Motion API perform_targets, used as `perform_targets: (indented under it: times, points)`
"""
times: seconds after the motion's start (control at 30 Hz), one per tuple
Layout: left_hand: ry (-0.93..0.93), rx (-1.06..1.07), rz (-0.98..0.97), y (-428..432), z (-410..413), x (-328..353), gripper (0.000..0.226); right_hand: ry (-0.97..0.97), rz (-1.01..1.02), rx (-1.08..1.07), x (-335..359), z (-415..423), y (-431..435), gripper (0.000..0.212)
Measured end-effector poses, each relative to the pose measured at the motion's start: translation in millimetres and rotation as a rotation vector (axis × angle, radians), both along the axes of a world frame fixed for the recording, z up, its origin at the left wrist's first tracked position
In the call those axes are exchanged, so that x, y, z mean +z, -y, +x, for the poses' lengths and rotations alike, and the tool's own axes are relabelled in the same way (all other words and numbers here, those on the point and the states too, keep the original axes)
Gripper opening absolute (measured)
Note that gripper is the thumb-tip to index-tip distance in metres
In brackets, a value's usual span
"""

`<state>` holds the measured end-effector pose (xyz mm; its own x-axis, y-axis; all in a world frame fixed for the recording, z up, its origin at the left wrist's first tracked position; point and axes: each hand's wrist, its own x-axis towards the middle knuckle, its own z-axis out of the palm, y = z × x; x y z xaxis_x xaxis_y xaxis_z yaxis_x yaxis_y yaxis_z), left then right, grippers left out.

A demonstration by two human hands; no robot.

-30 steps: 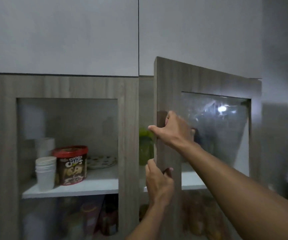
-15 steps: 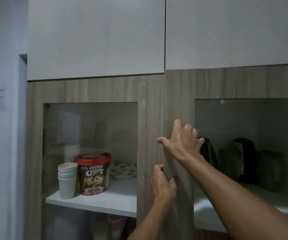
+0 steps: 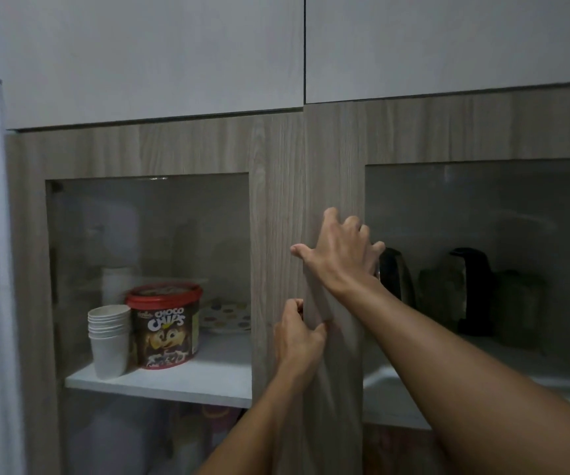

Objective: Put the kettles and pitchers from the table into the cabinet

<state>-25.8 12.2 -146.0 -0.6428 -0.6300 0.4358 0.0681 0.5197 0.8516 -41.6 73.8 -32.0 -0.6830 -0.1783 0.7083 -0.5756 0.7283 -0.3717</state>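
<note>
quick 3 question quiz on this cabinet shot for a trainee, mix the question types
1. True or false: the right cabinet door stands wide open.
2. Which item sits directly right of the stack of paper cups? A) a green jug B) the Choco Chips tub C) a kettle
3. Where do the right hand and left hand rest?

Key
1. False: it sits flush with the left door.
2. B
3. Right hand flat on the right door's frame; left hand at the seam between the doors, lower down.
</note>
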Motion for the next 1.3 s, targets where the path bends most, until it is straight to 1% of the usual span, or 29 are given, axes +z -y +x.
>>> perform_targets:
  times: [0.1,0.2,0.27,0.33,0.4,0.5,0.63,0.8,1.03,1.2,1.3]
  points:
    - [-0.023,0.011,-0.008,-1.9,3.2,-2.1,0.037,-0.011,-0.004,0.017,-1.7,2.0,-3.5,0.064]
    - [-0.043,0.070,-0.061,-2.9,6.9,-5.7,0.046,-0.041,-0.021,0.034,-3.8,4.2,-7.8,0.063]
    - [-0.077,0.095,-0.082,-3.2,9.6,-7.0,0.050,-0.046,-0.043,0.055,-4.5,4.4,-9.8,0.059]
    - [-0.110,0.104,-0.043,-1.6,12.1,-6.3,0.054,-0.045,-0.065,0.068,-4.4,3.9,-9.9,0.052]
    - [-0.105,0.110,-0.032,-0.5,12.9,-4.4,0.050,-0.043,-0.083,0.072,-4.5,2.0,-8.5,0.044]
    - [-0.065,0.146,-0.073,1.9,7.5,0.0,0.039,-0.032,-0.076,0.086,-4.8,-4.6,-6.5,0.034]
    - [-0.039,0.189,-0.091,4.5,-6.2,8.6,0.038,-0.012,-0.048,0.122,-2.4,-19.9,-6.0,0.025]
    - [-0.015,0.275,-0.087,3.9,-19.0,13.2,0.043,-0.025,-0.033,0.126,-1.2,-32.1,-0.3,0.026]
    - [-0.009,0.255,-0.098,2.1,-17.4,13.5,0.043,-0.028,0.038,0.129,-3.8,-34.3,-2.2,0.034]
    - [0.053,0.236,-0.103,-2.3,-12.5,18.6,0.042,0.028,0.098,0.245,1.5,-32.4,-19.7,0.034]
    - [0.067,0.223,-0.092,-3.4,-9.8,20.5,0.039,0.069,0.090,0.339,4.3,-29.9,-28.4,0.034]
